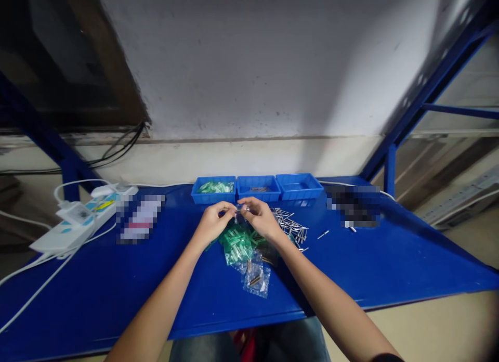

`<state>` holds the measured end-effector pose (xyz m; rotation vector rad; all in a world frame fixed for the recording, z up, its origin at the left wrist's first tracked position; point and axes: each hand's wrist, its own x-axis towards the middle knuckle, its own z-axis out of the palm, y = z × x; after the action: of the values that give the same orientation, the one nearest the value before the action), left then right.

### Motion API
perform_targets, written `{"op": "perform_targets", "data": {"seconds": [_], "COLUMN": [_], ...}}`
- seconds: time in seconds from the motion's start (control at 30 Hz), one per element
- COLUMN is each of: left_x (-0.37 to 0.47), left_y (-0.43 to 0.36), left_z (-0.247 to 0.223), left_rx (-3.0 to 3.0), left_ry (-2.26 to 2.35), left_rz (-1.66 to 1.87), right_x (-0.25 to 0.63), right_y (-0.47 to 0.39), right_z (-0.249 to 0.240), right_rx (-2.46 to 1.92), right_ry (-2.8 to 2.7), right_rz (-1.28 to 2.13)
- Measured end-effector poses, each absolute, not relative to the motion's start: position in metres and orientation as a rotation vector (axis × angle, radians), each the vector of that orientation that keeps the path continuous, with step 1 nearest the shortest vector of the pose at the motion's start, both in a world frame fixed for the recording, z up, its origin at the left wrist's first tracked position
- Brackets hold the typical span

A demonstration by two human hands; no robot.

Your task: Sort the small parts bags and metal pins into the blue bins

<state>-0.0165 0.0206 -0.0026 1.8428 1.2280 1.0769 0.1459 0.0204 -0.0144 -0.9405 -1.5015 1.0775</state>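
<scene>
My left hand and my right hand almost meet above the middle of the blue table. Both have thumb and fingers pinched on something small and clear or shiny, too small to name. Below them lies a pile of green packets. Nearer the front edge are clear plastic bags with small brown and dark pieces inside. Beside my right hand is a heap of thin metal pins. Behind my hands stand three blue bins: the left bin holds green packets, the middle bin holds a few small brownish pieces.
The right bin shows nothing inside. A white power strip with cables lies at the left, next to a blurred flat item. A single pin and a blurred dark object are at the right.
</scene>
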Motion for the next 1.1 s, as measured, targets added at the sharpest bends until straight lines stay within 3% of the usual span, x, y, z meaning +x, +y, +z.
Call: {"op": "perform_targets", "data": {"seconds": [0.33, 0.77, 0.93, 1.1], "left_x": [-0.019, -0.012, -0.003, 0.015], "left_y": [0.020, 0.018, 0.011, 0.012], "left_z": [0.001, -0.002, 0.006, 0.005], "left_rx": [2.015, 2.034, 2.037, 2.153], "left_ry": [1.346, 1.429, 1.399, 1.450], "left_rz": [1.022, 1.239, 1.342, 1.132], "right_x": [0.144, 0.154, 0.168, 0.199], "right_y": [0.018, 0.021, 0.011, 0.012], "right_z": [-0.011, -0.005, 0.023, 0.060], "right_rx": [-1.027, -1.134, -1.107, -1.101], "right_ry": [-1.458, -1.496, -1.679, -1.251], "right_rz": [1.029, 1.002, 0.719, 0.011]}}
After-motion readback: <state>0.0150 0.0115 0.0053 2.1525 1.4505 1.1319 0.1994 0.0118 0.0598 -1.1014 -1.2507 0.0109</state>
